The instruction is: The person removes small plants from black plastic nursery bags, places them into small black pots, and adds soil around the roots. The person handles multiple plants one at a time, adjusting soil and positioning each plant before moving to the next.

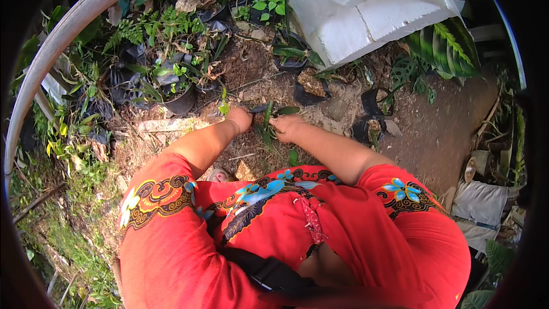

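In the middle of the view a small plant with long dark green leaves point(266, 116) stands between my hands, with a bit of black plastic point(259, 108) at its left side. My left hand point(239, 119) is closed at the edge of this black plastic, which looks like part of a plant bag. On the plant's right, my right hand point(285, 126) has its thumb and fingers pinched at the leaves and stem. Leaves and fingers hide the plant's base. Just beyond my right hand, a black plastic plant bag point(309, 94) filled with soil rests on the ground.
A white foam slab point(343, 30) lies at the upper right. More black plant bags point(364, 126) stand to the right, beside bare soil. Potted plants, a black pot point(180, 101) and ferns point(154, 25) crowd the upper left. A curved pole point(64, 34) arches along the left rim.
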The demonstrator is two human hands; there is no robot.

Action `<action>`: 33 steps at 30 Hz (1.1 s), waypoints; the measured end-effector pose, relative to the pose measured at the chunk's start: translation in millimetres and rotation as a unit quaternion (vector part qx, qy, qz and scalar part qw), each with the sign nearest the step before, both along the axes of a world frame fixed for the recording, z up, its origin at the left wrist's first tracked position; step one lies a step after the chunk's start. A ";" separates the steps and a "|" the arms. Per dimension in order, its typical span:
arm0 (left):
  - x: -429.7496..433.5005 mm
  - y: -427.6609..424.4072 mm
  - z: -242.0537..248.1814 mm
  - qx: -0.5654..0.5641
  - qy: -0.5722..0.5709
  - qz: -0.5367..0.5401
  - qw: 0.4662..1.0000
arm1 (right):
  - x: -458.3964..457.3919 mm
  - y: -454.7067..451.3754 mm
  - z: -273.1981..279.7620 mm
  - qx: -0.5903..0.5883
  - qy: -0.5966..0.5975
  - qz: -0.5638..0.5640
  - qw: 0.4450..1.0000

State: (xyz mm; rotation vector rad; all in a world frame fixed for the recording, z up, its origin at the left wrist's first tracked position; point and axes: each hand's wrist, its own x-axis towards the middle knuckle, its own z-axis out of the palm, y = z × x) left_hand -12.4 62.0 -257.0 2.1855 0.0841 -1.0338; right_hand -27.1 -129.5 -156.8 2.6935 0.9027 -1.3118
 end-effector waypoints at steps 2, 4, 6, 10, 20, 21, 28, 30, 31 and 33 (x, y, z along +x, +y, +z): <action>-0.9 -2.5 -1.9 0.029 -0.043 -0.054 0.997 | 1.8 2.3 -6.2 -0.014 -0.006 -0.016 1.000; 0.0 -2.7 -3.5 0.055 -0.055 -0.106 0.991 | 0.9 5.4 -11.8 -0.018 -0.012 -0.070 0.997; 2.3 0.9 -4.6 0.035 -0.034 -0.093 0.994 | -5.5 4.9 -13.9 -0.015 0.034 -0.090 0.995; 3.9 2.3 -6.7 -0.042 0.031 0.037 0.998 | -12.9 -7.2 -10.8 0.039 -0.031 -0.048 0.998; 0.9 2.3 2.0 0.073 -0.040 -0.035 0.996 | -26.4 -11.8 -29.8 0.017 0.111 -0.119 0.986; 1.2 5.7 3.9 0.055 -0.044 -0.033 0.997 | -30.7 -15.7 -26.6 0.051 0.086 -0.163 0.982; 2.0 -8.5 13.1 0.000 -0.014 0.031 0.999 | -12.9 -27.3 17.7 0.003 -0.023 -0.184 0.983; 3.8 -12.5 10.8 -0.044 0.095 0.044 0.994 | -6.7 -25.6 19.5 0.026 -0.005 -0.224 0.974; 5.2 -13.0 8.6 -0.060 0.103 0.055 0.991 | -3.3 -24.8 17.4 0.044 -0.001 -0.233 0.972; 8.3 -10.2 2.7 -0.094 0.130 0.084 0.983 | -0.6 -19.9 8.0 0.048 -0.017 -0.239 0.970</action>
